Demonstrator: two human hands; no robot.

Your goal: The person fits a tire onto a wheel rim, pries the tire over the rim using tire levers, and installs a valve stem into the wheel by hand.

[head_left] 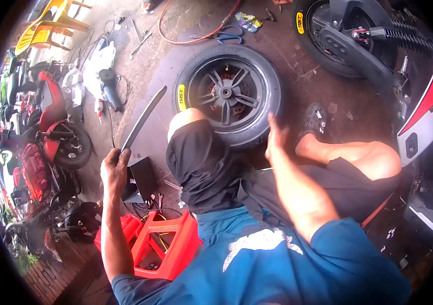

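My left hand is closed round the lower end of a long, flat metal tire lever. The lever slants up to the right, its curved tip apart from the tire. A black tire with a yellow label lies flat on the floor in front of me, fitted on a dark spoked wheel rim. My right hand, slightly blurred, is at the tire's right lower edge with fingers stretched out, holding nothing. Whether it touches the rubber I cannot tell. My knee rests against the tire's near left side.
A scooter with its wheel stands at the right, and a red motorcycle at the left. A red plastic stool is beside me. An angle grinder, blue-handled scissors, a red hose and yellow chairs lie or stand farther off.
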